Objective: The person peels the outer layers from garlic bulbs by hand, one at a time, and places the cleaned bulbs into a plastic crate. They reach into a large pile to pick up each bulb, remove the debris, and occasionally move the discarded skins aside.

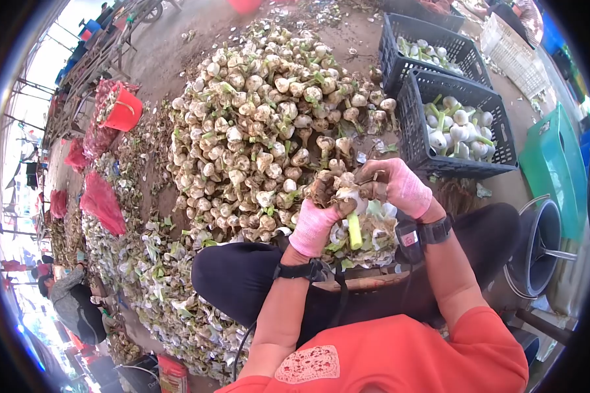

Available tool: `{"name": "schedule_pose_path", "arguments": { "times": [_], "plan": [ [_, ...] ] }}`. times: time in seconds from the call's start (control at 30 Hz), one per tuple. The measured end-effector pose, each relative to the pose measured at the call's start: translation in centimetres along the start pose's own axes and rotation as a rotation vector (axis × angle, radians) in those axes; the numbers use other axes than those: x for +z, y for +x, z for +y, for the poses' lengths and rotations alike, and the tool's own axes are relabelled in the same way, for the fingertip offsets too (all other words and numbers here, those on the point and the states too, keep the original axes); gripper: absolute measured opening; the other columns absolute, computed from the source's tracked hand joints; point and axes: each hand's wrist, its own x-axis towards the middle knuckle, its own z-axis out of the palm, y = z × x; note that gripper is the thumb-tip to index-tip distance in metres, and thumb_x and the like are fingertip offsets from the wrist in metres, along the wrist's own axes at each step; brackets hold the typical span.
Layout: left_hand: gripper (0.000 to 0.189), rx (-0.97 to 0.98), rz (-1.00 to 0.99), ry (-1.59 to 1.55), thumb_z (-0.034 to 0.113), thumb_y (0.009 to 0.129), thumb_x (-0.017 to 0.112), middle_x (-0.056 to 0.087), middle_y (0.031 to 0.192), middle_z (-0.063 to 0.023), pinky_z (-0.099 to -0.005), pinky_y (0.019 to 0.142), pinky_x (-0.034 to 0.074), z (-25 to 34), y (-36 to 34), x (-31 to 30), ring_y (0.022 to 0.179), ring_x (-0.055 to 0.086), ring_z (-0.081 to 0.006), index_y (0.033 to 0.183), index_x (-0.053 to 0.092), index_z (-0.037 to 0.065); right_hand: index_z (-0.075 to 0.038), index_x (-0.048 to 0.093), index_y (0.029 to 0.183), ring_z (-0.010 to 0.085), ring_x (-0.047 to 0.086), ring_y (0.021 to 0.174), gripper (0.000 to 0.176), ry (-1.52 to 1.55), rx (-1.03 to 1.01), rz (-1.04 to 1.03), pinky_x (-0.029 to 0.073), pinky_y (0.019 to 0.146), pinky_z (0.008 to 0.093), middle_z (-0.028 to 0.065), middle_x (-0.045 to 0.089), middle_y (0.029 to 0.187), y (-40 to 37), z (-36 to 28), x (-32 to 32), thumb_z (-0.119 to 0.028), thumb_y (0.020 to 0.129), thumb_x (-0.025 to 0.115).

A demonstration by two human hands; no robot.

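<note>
Left hand (314, 226), right hand (403, 187), one garlic bulb (349, 196)

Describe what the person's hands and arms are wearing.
The left hand and right hand wear pink knit gloves. A black strap circles the left wrist, a thin black cable hanging from it; a black watch-like band circles the right. The shirt is orange, short-sleeved.

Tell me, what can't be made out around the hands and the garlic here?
Head view only:
- Garlic bulb: mostly covered by the left hand and right hand; any tool unseen.
- Far crate: its lower corner sits behind the near crate.
- Red bucket: contents too small to tell.
- Person at the lower left: blurred by the lens edge.
</note>
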Motion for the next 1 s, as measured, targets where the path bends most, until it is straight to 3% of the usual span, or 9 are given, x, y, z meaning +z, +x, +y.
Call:
{"name": "schedule_pose_path", "arguments": {
  "times": [0.27,0.33,0.37,0.6,0.63,0.73,0.77,0.8,1.0],
  "plan": [
    [0.091,0.04,-0.032,0.254,0.018,0.06,0.087,0.055,0.121,-0.0082,-0.0322,0.093,0.046,-0.2,0.1,-0.1,0.111,0.054,-0.0184,0.134,0.037,0.003,0.002,0.062,0.091,0.0146,0.062,0.076,0.013,-0.048,0.085,0.072,0.05,0.07,0.0308,0.0115,0.066,0.08,0.9,3.2,1.5,-0.001,0.078,0.06],
    [0.093,0.014,-0.087,0.186,0.017,0.058,0.088,0.054,0.122,-0.0076,-0.0318,0.093,0.045,-0.2,-0.1,0.2,0.111,0.053,-0.0176,0.134,0.037,0.003,-0.001,0.063,0.089,0.0298,0.065,0.076,0.014,-0.781,0.148,0.232,0.05,0.072,0.0389,0.0157,0.065,0.078,1.1,7.1,1.9,-0.007,0.076,0.061],
    [0.093,0.007,-0.094,0.197,0.017,0.058,0.088,0.054,0.122,-0.0076,-0.0318,0.093,0.045,0.0,0.1,0.1,0.111,0.053,-0.0176,0.134,0.037,0.003,-0.006,0.064,0.088,0.0385,0.06,0.085,0.015,-0.703,0.276,0.156,0.048,0.078,0.0433,0.0173,0.065,0.085,0.9,8.0,1.6,-0.011,0.074,0.062],
    [0.083,0.114,0.087,0.193,-0.008,0.056,0.082,0.06,0.11,-0.0055,-0.0295,0.086,0.05,-0.2,0.8,0.4,0.098,0.06,-0.0149,0.128,0.043,0.005,-0.015,0.068,0.1,0.0329,0.059,0.095,0.031,-0.798,0.098,0.235,0.048,0.083,0.0396,0.0121,0.066,0.097,0.6,7.4,-0.2,-0.005,0.072,0.06],
    [0.066,0.184,0.043,0.307,0.008,0.074,0.076,0.057,0.116,-0.0083,-0.0368,0.091,0.048,-0.2,0.5,0.3,0.105,0.058,-0.0202,0.13,0.041,0.007,-0.011,0.066,0.107,0.0245,0.062,0.092,0.03,-0.443,0.248,0.216,0.049,0.081,0.0351,0.0083,0.067,0.099,0.9,8.7,-1.0,-0.006,0.077,0.062],
    [0.066,0.026,0.146,0.079,-0.002,0.071,0.075,0.058,0.111,-0.0082,-0.0322,0.084,0.053,-0.3,0.8,1.0,0.101,0.059,-0.0186,0.127,0.04,0.005,-0.004,0.06,0.115,0.0152,0.061,0.093,0.031,0.186,0.295,0.096,0.049,0.082,0.0294,0.0065,0.066,0.104,0.1,3.1,-0.5,-0.009,0.084,0.06],
    [0.045,-0.017,0.086,-0.385,0.0,0.086,0.06,0.055,0.117,-0.0114,-0.0344,0.084,0.054,-0.8,1.1,0.5,0.101,0.059,-0.0218,0.125,0.039,0.004,0.002,0.049,0.126,0.0115,0.056,0.098,0.04,0.084,0.056,0.007,0.046,0.086,0.0257,0.0077,0.062,0.111,0.2,3.2,-0.1,-0.012,0.09,0.057],
    [0.045,-0.017,0.084,-0.387,0.0,0.086,0.06,0.055,0.117,-0.0114,-0.0344,0.084,0.054,-1.4,1.3,0.1,0.101,0.059,-0.0218,0.125,0.039,0.004,0.001,0.04,0.133,0.0143,0.055,0.105,0.048,0.173,-0.062,-0.105,0.045,0.089,0.0269,0.0107,0.056,0.12,0.2,4.3,0.1,-0.012,0.09,0.057],
    [0.034,-0.149,0.028,-0.779,0.025,0.099,0.04,0.052,0.119,-0.0156,-0.0465,0.091,0.05,-1.4,1.7,-1.3,0.112,0.051,-0.0283,0.127,0.04,0.006,-0.001,0.039,0.134,0.0151,0.054,0.103,0.046,0.125,0.099,-0.17,0.045,0.087,0.0288,0.0095,0.056,0.119,0.1,8.2,1.6,-0.013,0.092,0.052]
  ]
}}
